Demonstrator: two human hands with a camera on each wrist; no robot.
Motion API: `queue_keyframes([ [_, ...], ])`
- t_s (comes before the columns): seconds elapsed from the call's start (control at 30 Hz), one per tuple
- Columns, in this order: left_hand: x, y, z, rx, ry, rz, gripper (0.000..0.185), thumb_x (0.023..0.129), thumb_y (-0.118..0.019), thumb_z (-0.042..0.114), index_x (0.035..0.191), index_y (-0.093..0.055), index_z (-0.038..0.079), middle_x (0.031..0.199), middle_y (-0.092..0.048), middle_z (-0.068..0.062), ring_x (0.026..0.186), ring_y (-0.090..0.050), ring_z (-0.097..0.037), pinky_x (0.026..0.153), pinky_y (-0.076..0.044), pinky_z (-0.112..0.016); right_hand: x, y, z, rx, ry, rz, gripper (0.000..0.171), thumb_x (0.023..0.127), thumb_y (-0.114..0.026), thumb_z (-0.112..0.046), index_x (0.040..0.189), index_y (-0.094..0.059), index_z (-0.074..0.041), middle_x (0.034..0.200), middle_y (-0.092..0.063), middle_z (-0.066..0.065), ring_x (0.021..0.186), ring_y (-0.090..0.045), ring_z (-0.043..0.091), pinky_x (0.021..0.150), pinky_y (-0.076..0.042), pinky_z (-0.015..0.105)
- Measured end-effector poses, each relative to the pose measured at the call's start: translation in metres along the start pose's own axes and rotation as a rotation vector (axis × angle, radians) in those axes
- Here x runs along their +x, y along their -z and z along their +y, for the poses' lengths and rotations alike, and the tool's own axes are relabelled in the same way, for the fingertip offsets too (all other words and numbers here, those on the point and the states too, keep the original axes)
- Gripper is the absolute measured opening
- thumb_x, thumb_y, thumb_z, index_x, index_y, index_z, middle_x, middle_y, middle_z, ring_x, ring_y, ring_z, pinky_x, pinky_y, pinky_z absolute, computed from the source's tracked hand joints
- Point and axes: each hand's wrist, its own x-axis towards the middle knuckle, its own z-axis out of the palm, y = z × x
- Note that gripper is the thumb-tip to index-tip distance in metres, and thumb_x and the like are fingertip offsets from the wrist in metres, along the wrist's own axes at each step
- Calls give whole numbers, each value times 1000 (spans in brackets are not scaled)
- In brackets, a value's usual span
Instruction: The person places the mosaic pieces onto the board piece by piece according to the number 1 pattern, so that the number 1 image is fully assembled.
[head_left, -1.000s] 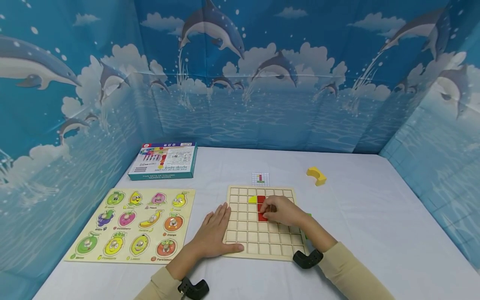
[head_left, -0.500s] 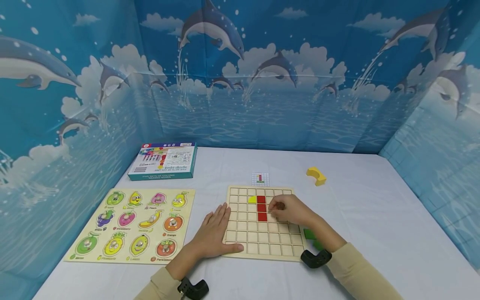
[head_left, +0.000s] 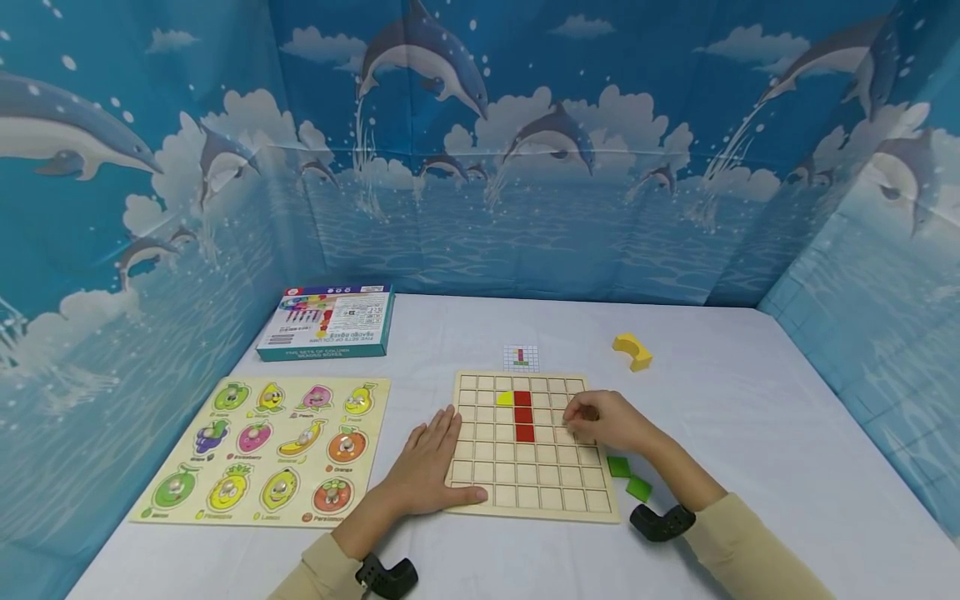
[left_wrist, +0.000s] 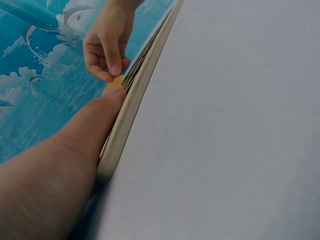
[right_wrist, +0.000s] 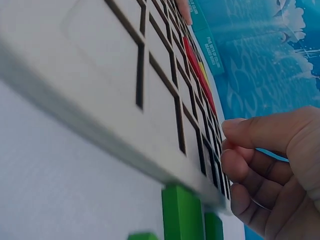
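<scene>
My left hand (head_left: 426,468) lies with straight, spread fingers on the left edge of a wooden grid board (head_left: 480,477), its thumb along the near edge. Three red squares (head_left: 523,416) sit in a column on the board, with a yellow piece (head_left: 506,399) left of the top one. Over the board's right side is my right hand (head_left: 609,422), fingers loosely curled, nothing showing between thumb and fingers in the right wrist view. Green blocks (head_left: 638,487) lie on the table by the board's right edge, below that hand; they show close up as a green block (right_wrist: 181,212) at the rim.
A small pattern card (head_left: 521,358) lies just beyond the board, and a yellow arch block (head_left: 633,352) at the back right. To the left are a fruit puzzle board (head_left: 262,450) and a teal box (head_left: 326,323). A dolphin-print curtain (head_left: 480,225) encloses the table.
My right hand has moved off the red squares to the right, across the board toward its right edge, uncovering the red column and the green blocks. My left hand has stayed in place.
</scene>
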Motion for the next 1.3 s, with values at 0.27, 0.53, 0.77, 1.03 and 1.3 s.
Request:
queue_keyframes([
  [0.27,0,-1,-1,-6,1,1,114,72,-43,80,147,-10,1,154,-5,-13,140,-3,-24,108,-9,-48,-15,11,9,9,-32,54,4,83,-68,-9,87,-65,-10,74,-56,-3,69,-50,16,58,-44,25],
  [0.53,1,-2,-2,-5,-2,5,114,73,-44,80,147,-10,1,153,-5,-13,140,-4,-26,108,-10,-48,-28,19,21,20,-92,124,5,86,-66,-14,89,-66,-11,76,-57,-1,70,-51,16,57,-44,26],
  [0.77,1,-1,-1,-8,0,7,114,72,-44,80,147,-10,0,153,-5,-13,140,-4,-25,108,-10,-48,-37,25,27,-20,-105,195,6,86,-66,-15,90,-66,-10,76,-58,-2,71,-51,17,56,-43,27],
  [1.03,0,-1,-2,-3,-4,15,114,72,-44,80,147,-11,0,153,-6,-14,140,-5,-26,107,-11,-48,-41,24,32,-10,-141,200,12,85,-68,-19,91,-66,-9,77,-58,-1,71,-51,17,55,-43,26],
  [1.3,0,-3,-3,2,-7,11,115,72,-43,81,147,-11,0,153,-6,-14,140,-4,-26,108,-11,-48,-43,19,41,3,-161,178,22,81,-72,-27,94,-67,-9,79,-56,0,74,-49,18,60,-42,27],
])
